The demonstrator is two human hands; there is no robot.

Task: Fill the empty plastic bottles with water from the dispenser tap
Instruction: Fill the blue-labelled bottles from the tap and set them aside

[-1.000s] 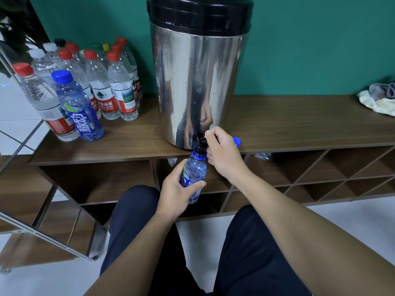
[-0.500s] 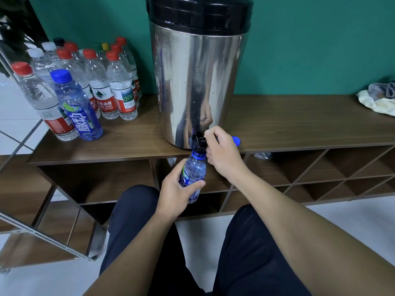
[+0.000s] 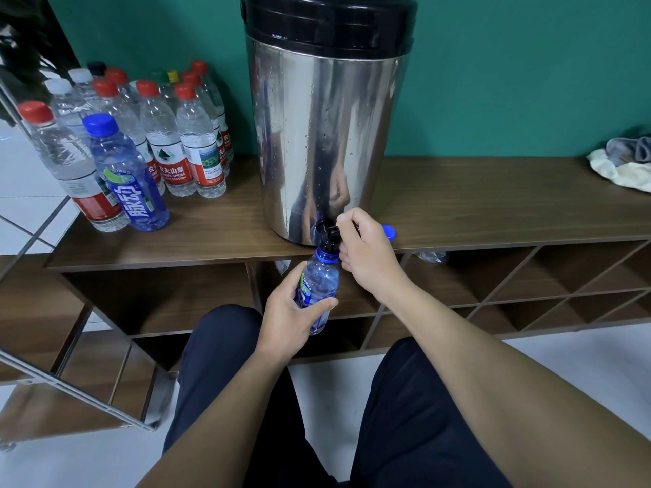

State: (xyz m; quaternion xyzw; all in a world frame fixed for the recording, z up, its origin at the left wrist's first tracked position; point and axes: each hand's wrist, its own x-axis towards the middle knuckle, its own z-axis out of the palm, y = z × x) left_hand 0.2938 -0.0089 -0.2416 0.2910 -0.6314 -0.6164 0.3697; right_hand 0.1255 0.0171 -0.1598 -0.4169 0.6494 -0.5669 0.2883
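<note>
1. Head view: the left hand (image 3: 292, 311) grips the blue-tinted bottle (image 3: 318, 287), whose open neck sits right under the black tap (image 3: 327, 234) at the base of the steel dispenser (image 3: 327, 135). The right hand (image 3: 366, 255) pinches the tap lever.
2. Risks, as I judge them: overfilling if the lever is not released in time; water on the floor if the neck drifts off the spout; a squeezed soft bottle spurting.
3. A blue cap (image 3: 388, 231) lies at 3 o'clock of the tap, near the worktop (image 3: 493, 206) edge, and could roll off.
4. Capped bottles (image 3: 169, 135) cluster at 9 o'clock of the dispenser; crumpled cloth (image 3: 623, 163) lies far right. Teal wall behind, open wooden shelves below, pale tiled floor.
</note>
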